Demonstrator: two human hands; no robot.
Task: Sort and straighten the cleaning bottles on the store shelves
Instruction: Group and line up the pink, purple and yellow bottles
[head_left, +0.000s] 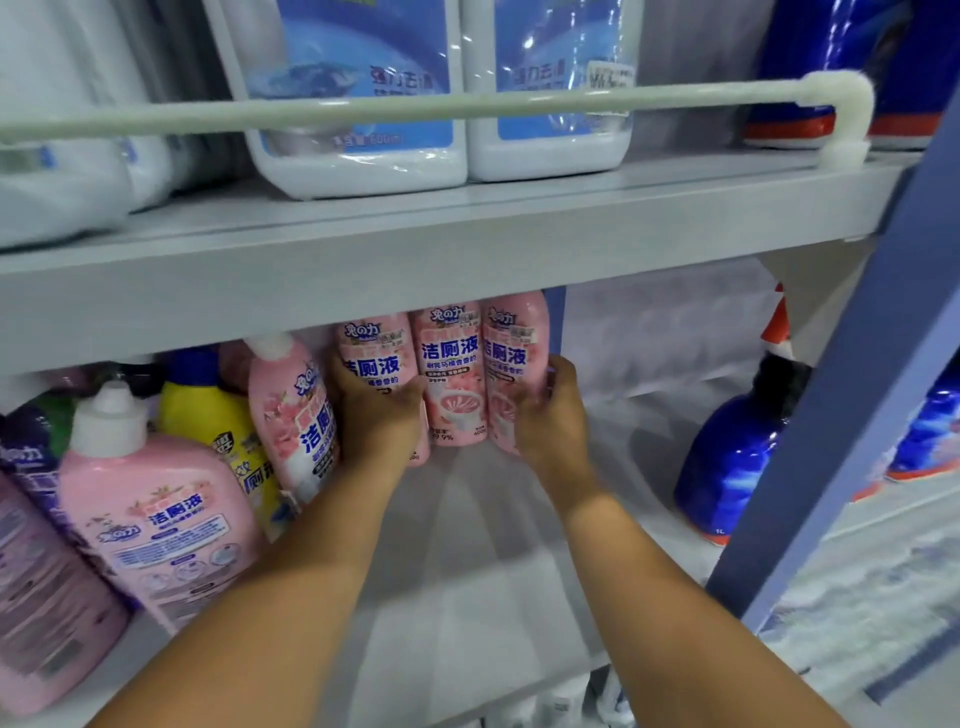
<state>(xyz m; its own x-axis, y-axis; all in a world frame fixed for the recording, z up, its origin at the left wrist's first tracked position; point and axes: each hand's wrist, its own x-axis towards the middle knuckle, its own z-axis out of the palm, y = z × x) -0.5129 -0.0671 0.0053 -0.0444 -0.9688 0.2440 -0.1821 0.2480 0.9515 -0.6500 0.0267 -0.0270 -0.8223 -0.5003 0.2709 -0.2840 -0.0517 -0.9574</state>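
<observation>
Three pink toilet-cleaner bottles stand side by side at the back of the lower shelf (467, 561). My left hand (376, 415) is wrapped around the left pink bottle (371, 348). My right hand (550, 410) grips the right pink bottle (511, 353). The middle pink bottle (452, 374) stands between my hands, untouched by either. Another pink bottle (293, 415) leans just left of my left hand. A big pink bottle with a white cap (156, 514) stands at the front left.
A yellow bottle (228, 431) and purple bottles (31, 545) crowd the left. A dark blue bottle (732, 457) stands at the right near the blue upright post (852, 405). The upper shelf holds white bottles with blue labels (358, 104) behind a white rail (415, 106).
</observation>
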